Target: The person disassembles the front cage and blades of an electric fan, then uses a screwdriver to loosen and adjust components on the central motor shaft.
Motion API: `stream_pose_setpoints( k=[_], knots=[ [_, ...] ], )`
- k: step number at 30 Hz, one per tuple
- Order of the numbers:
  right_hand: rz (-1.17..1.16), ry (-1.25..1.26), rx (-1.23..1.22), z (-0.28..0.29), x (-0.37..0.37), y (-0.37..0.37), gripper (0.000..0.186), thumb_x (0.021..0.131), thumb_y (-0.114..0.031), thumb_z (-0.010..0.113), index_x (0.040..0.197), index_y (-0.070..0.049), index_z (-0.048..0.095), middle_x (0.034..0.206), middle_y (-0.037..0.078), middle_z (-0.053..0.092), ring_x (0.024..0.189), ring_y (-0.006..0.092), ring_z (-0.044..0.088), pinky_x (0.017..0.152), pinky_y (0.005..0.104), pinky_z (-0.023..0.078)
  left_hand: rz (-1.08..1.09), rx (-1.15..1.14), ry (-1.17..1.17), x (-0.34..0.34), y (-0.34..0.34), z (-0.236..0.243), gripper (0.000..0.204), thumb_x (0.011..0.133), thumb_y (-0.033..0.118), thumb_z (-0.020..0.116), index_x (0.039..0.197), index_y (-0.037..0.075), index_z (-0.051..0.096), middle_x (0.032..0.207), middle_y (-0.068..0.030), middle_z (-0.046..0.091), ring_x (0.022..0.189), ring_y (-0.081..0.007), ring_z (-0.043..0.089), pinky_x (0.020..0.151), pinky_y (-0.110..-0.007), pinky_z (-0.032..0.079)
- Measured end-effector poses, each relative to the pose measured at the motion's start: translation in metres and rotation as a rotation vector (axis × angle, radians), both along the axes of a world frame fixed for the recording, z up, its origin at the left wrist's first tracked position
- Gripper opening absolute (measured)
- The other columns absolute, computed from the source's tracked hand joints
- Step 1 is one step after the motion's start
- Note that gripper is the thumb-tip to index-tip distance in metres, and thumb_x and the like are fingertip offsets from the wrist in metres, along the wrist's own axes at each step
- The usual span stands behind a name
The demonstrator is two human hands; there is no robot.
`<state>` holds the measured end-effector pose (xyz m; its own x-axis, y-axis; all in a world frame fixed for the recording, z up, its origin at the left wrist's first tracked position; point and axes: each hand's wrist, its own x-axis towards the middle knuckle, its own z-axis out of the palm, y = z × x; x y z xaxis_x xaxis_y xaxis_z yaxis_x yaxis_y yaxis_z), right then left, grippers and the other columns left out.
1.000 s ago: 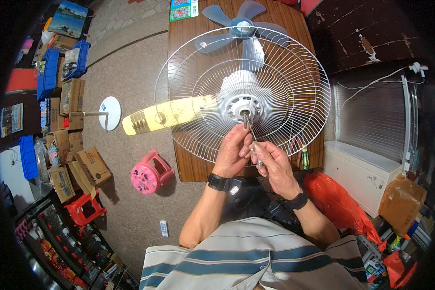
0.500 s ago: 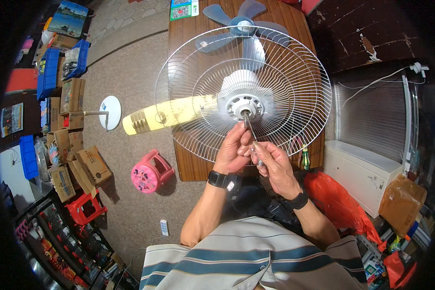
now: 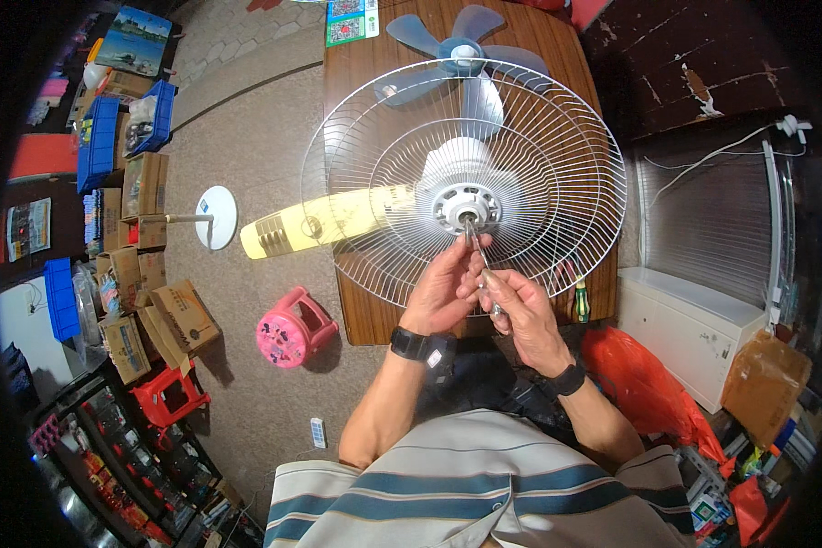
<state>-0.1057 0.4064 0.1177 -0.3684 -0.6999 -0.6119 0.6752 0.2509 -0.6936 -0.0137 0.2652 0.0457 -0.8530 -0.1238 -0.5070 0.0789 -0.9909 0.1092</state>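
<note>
Surface: brown wood, mid-frame to top (image 3: 361, 327).
Guard: white wire, lying mid-frame (image 3: 530, 215).
Yellow stand: long axis slopes from mid-frame down-left (image 3: 338, 222).
Left hand: nearer the hub (image 3: 445, 212), just below it, fingertips pinched on the shaft (image 3: 468, 227) (image 3: 440, 294).
Right hand: lower right, fingers closed on a thin metal tool (image 3: 481, 259) slanting up-left toward the shaft (image 3: 525, 317).

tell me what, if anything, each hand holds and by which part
The left hand pinches a silvery metal shaft near its outer end; the right hand grips a thin silvery metal rod below its upper tip.
</note>
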Motion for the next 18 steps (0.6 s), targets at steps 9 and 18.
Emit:
stream_pose_setpoints(
  k=[9,18],
  knots=[
    [0.014,-0.003,-0.008,0.001,0.0,0.001,0.026,0.113,-0.029,0.061,0.118,-0.005,0.071,0.09,-0.004,0.061,0.067,0.0002,0.043,0.058,0.0161,0.035,0.146,0.177,0.167,-0.008,-0.002,-0.012,0.033,0.113,0.032,0.06,0.129,0.004,0.068,0.072,0.0047,0.056,0.051,-0.0058,0.043,0.052,-0.024,0.039],
    [-0.002,0.018,0.031,0.005,0.0,-0.001,0.026,0.113,-0.031,0.062,0.117,-0.006,0.071,0.088,-0.005,0.061,0.067,0.0002,0.044,0.058,0.0165,0.035,0.154,-0.036,-0.06,-0.009,-0.004,0.011,0.021,0.114,0.027,0.058,0.108,0.007,0.063,0.076,0.0016,0.059,0.054,-0.0067,0.043,0.056,-0.024,0.041]
  ],
)
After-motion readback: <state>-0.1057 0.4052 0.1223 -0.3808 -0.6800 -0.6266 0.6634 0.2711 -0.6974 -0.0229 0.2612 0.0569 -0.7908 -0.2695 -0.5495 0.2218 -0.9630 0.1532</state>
